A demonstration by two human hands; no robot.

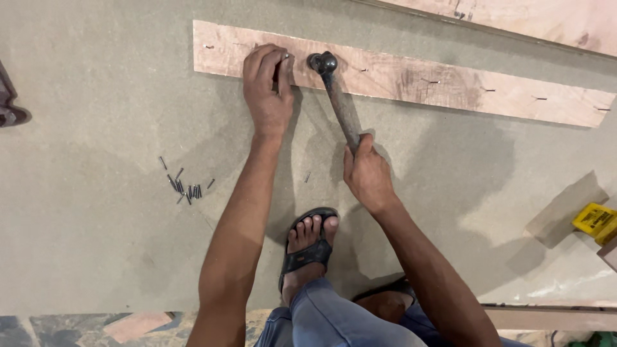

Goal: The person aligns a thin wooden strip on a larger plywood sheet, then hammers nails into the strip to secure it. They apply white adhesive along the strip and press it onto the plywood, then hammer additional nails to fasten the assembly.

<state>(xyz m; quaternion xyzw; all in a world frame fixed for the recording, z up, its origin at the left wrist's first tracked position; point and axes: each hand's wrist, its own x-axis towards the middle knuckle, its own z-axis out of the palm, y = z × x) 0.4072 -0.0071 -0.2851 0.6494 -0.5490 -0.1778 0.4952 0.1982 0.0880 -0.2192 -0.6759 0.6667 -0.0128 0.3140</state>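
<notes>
My left hand rests on a long plywood strip lying on a grey board, fingers pinched around a small nail near the strip's near edge. My right hand grips the handle of a dark metal hammer. The hammer's head hangs just right of my left fingertips, over the strip. Several nails stand partly driven along the strip. A loose pile of small dark nails lies on the board left of my left forearm. One single nail lies between my two arms.
My foot in a black sandal stands on the grey board. A second plywood sheet lies at the top right. A yellow box sits at the right edge. A dark object pokes in at the left edge.
</notes>
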